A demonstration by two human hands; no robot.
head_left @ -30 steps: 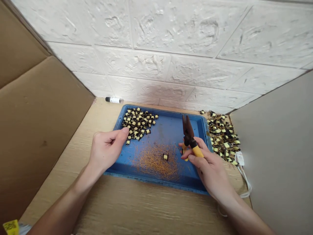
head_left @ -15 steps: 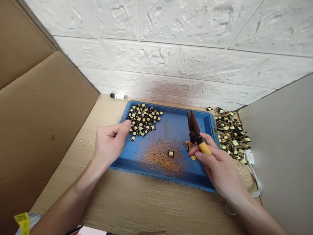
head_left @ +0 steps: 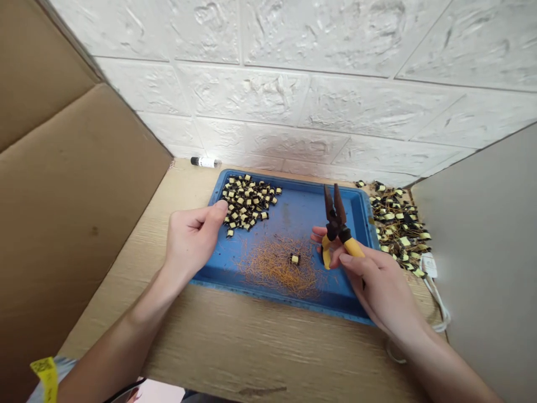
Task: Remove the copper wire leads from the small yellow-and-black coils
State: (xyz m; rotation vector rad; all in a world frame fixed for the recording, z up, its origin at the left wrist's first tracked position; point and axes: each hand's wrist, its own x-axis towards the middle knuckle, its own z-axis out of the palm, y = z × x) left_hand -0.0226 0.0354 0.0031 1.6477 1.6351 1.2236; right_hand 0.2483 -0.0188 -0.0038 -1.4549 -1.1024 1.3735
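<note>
My right hand (head_left: 384, 282), right of centre in the frame, is wrapped around the yellow handles of a pair of pliers (head_left: 336, 225), whose dark tips point up the frame and stand slightly apart above the blue tray (head_left: 296, 215). My left hand (head_left: 193, 238), left of centre, is curled closed with the thumb against the index finger, beside the heap of trimmed components (head_left: 247, 198) in the tray's upper left; I can't tell whether anything is pinched in it. A single component (head_left: 295, 259) sits on the copper-coloured wire clippings (head_left: 272, 270) at the lower middle of the tray. At the right of the frame, outside the tray, lies a pile of components with long wires (head_left: 398, 221), near a white plug-like piece (head_left: 428, 265). A small black-capped bottle (head_left: 205, 162) lies on its side, upper left of the tray.
</note>
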